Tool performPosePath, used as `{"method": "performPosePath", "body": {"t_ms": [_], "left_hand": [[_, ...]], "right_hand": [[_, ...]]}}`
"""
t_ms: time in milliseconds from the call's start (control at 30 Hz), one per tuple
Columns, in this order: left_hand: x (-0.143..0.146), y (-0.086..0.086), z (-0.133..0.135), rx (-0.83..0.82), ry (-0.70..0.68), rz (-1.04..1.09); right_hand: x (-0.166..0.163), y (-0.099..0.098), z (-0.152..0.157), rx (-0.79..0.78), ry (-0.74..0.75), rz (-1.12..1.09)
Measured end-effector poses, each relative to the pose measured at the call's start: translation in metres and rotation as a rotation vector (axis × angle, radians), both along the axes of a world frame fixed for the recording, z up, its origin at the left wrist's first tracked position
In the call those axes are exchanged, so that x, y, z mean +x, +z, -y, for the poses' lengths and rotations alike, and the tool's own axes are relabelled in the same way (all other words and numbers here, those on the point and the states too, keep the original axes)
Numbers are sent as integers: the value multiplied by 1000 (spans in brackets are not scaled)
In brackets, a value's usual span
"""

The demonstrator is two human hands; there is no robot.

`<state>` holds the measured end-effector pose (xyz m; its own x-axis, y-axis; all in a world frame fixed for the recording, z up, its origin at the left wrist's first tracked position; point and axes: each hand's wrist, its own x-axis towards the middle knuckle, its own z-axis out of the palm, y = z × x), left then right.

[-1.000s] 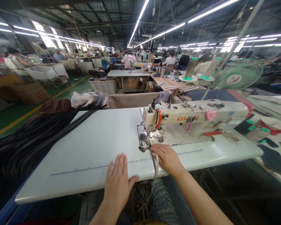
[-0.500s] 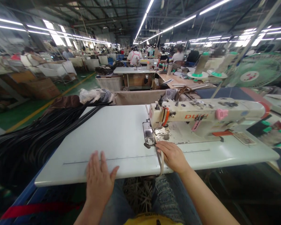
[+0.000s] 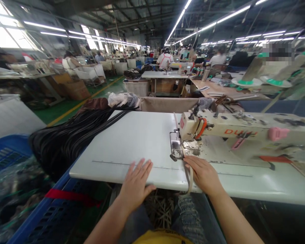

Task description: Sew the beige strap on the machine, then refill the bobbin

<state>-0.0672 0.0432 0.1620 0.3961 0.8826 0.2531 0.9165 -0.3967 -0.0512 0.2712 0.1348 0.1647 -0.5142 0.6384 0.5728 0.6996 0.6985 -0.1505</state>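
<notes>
My right hand [image 3: 203,175] is at the front of the sewing machine [image 3: 234,130]. Its fingers are pressed together on a narrow beige strap [image 3: 191,179], close to the needle plate [image 3: 176,145]. From under those fingers the strap curves down past the table's front edge; its part under the machine head is mostly hidden. My left hand [image 3: 136,186] lies flat with fingers spread on the white sewing table [image 3: 139,135], across the ruler line [image 3: 109,163]. It holds nothing and is apart from the strap.
Long black straps [image 3: 66,142] are heaped along the table's left side. Below them stands a blue plastic basket [image 3: 53,210] with a red band [image 3: 68,196]. Thread cones [image 3: 254,69] stand behind the machine at right. Across the aisle, a person [image 3: 165,60] sits at another table.
The view has turned left, so the table and machine appear further right. My left hand has slid a little right along the table. My right hand stays on the strap by the machine.
</notes>
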Motion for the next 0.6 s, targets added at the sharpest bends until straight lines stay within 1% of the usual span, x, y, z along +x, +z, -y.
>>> {"method": "performPosePath", "body": {"t_ms": [100, 167, 233, 300, 367, 467, 600], "left_hand": [[-63, -2, -2, 31, 194, -47], [-100, 0, -4, -6, 269, -83], [-124, 4, -6, -63, 315, -102], [-135, 9, -12, -134, 329, -101], [-138, 13, -21, -182, 332, -93], [-144, 15, -39, -192, 353, -80], [-166, 12, -59, -193, 403, -50]], "right_hand": [[1, 1, -2, 45, 11, 34], [2, 0, -4, 84, 26, 62], [3, -1, -7, 118, 40, 78], [4, -2, -11, 143, 56, 84], [5, -3, -14, 161, 74, 86], [6, -3, -16, 191, 100, 88], [7, -3, -18, 214, 112, 93]]}}
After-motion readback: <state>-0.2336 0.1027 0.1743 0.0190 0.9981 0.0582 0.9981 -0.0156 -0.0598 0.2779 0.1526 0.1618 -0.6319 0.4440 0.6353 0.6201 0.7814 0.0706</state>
